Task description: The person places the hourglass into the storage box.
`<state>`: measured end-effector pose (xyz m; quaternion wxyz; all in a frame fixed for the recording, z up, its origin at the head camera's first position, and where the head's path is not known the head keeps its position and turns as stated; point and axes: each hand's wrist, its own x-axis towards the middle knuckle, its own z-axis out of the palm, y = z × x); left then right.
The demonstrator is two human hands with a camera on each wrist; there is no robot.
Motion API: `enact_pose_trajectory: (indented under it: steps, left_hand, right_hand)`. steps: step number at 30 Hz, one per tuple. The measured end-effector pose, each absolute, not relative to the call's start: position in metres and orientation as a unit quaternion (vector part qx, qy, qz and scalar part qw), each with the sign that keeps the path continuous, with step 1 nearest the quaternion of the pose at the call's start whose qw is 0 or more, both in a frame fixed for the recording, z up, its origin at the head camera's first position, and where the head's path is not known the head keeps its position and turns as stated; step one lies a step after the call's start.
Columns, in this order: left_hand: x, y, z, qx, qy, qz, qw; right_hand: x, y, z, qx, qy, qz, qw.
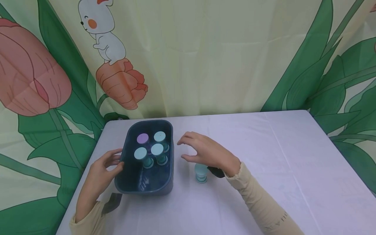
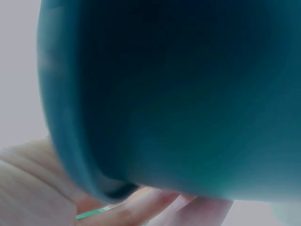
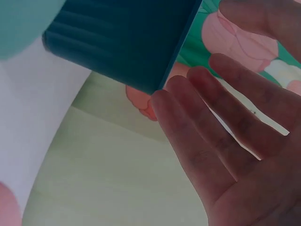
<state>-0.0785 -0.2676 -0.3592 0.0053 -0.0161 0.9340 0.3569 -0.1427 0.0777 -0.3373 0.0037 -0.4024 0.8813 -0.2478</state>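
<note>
So we're using the dark blue bin (image 1: 129, 178) on the table (image 1: 252, 143) as our anchor, its long side running away from the person. One loose turquoise spool-shaped piece (image 1: 201, 173) is standing upright just right of the bin, toward its near end, partly hidden by the right hand (image 1: 207, 150). Four more are standing inside the bin, mostly in its far part: a purple-topped piece (image 1: 142, 138) and three turquoise ones (image 1: 140, 153).

The right hand is hovering just right of the bin, thumb and fingers spreading well apart, holding nothing. Its fingertips are pointing at the bin, so we're seeing the loose piece back near the heel of the hand, not in front of the fingers. The left hand (image 1: 101, 169) is resting against the bin's left side, fingers loosely bending, not wrapping around anything we're seeing. The bin is lying between it and the loose piece, so the right hand is sitting closer, imo clearly.
</note>
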Motion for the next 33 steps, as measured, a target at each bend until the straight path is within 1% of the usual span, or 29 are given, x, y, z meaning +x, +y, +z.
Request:
enact_pose_trajectory:
  steps: [7,14,25,33]
  left_hand:
    - [-0.079,-0.267,-0.359,-0.018,0.934,0.357,0.006]
    - [-0.078,-0.266,-0.358,-0.023,0.934,0.356,0.013]
    - [-0.077,-0.266,-0.358,-0.022,0.935,0.353,0.010]
    - [-0.078,-0.267,-0.359,-0.014,0.934,0.357,0.001]
  right_hand:
    - [-0.136,0.089,-0.342,-0.388,0.888,-0.246,0.012]
    - [-0.129,0.103,-0.350,-0.365,0.898,-0.244,0.034]
    - [-0.125,0.114,-0.357,-0.379,0.898,-0.223,0.022]
    - [-0.123,0.121,-0.361,-0.383,0.893,-0.232,0.035]
